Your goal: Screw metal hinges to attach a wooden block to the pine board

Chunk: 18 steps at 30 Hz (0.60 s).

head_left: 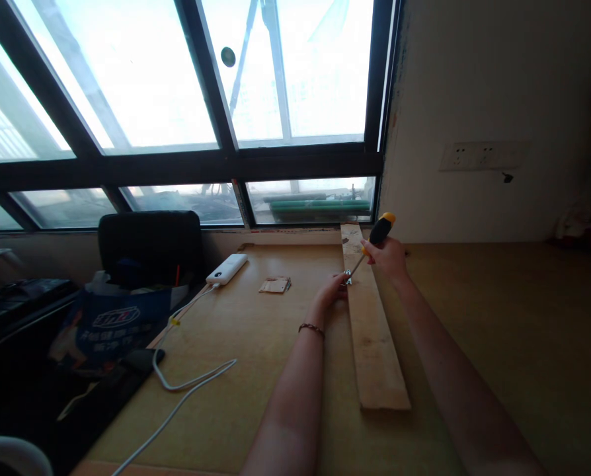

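My right hand (389, 256) is closed round a screwdriver (381, 228) with a black and yellow handle. Its shaft slants down to the left, and the tip meets a small shiny metal piece (348, 277), perhaps a hinge, at the left edge of a wooden plank (375, 344). The fingers of my left hand (333, 291) pinch that metal piece against the plank. A braided bracelet (311, 328) circles my left wrist. Lengthwise on the table, the plank reaches towards the window; my fingers partly hide the metal piece.
On the wooden table (256, 383) lie a small stack of flat pieces (275, 285) and a white power bank (227, 269) with a white cable (196, 383). A black chair (149, 244) and a blue bag (112, 324) stand left. Window and wall bound the far side.
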Each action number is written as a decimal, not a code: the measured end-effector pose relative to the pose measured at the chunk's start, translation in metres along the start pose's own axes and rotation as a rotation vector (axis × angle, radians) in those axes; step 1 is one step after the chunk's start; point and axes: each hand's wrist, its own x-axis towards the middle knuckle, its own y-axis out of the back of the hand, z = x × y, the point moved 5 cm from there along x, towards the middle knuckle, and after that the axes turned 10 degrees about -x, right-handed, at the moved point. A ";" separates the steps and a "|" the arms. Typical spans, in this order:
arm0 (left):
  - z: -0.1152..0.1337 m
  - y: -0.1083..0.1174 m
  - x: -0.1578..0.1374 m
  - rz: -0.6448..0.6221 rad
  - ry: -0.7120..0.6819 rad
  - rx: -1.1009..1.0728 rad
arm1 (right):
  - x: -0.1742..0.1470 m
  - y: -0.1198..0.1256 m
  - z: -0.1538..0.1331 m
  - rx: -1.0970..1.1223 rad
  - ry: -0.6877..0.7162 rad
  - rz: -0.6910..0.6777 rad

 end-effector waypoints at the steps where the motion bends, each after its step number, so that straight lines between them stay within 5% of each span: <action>1: 0.000 0.001 0.001 0.003 -0.005 0.024 | 0.000 0.000 -0.001 0.000 0.002 -0.008; 8: 0.000 0.007 0.008 0.026 -0.030 0.209 | -0.002 -0.004 -0.004 -0.015 0.017 -0.053; 18: -0.001 0.008 0.009 0.026 -0.048 0.178 | -0.001 -0.001 -0.005 -0.110 0.082 -0.047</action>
